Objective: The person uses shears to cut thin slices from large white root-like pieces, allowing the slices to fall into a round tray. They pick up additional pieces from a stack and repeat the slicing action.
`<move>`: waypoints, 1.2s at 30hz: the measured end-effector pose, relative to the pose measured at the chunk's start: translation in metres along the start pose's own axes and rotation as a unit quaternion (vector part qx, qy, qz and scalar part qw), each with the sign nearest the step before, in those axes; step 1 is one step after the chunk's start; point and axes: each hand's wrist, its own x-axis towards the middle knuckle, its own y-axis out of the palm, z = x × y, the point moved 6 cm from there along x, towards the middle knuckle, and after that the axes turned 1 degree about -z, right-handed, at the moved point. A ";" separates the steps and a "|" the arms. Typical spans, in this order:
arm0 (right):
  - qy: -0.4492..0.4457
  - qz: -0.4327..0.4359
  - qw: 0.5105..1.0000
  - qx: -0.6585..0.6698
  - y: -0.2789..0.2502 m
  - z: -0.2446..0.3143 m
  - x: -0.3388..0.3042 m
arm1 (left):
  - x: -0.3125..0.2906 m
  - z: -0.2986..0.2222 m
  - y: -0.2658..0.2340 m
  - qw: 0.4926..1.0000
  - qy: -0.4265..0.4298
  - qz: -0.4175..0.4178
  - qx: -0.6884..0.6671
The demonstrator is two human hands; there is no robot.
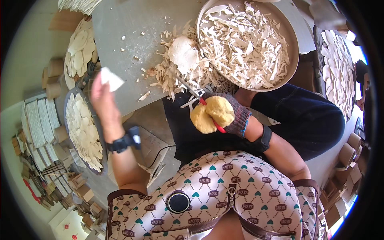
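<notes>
My left hand (105,100) is raised at the table's left corner, its fingers pinching a small flat white piece (113,80). In front of my lap, my right hand (239,116) wears a dark knitted glove. It is closed round a pair of scissors (188,85) with red handles, padded with thick yellow foam (219,111). The blades point up and left, toward a heap of pale shavings (166,76) on the table's near edge. A larger rounded pale sheet (183,55) lies on that heap. Foam and glove hide most of my right fingers.
A large round tray (295,60) full of pale scraps overhangs the grey table (120,24). Round trays of flat pale pieces stand at left (82,128) and right (338,72). Stacked boxes and bundles (38,120) line the left side. My bent leg (304,112) is beneath the tray.
</notes>
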 end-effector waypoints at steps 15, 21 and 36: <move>-0.054 0.101 0.948 -0.296 0.018 0.054 -0.014 | 0.014 0.013 0.176 0.881 0.059 0.284 0.374; -0.092 0.022 0.979 -0.180 0.000 0.040 -0.022 | 0.004 0.012 0.146 0.940 -0.182 0.283 0.065; -0.117 -0.050 0.985 -0.114 -0.004 -0.028 0.016 | -0.104 -0.007 0.144 0.978 -0.083 0.041 -0.186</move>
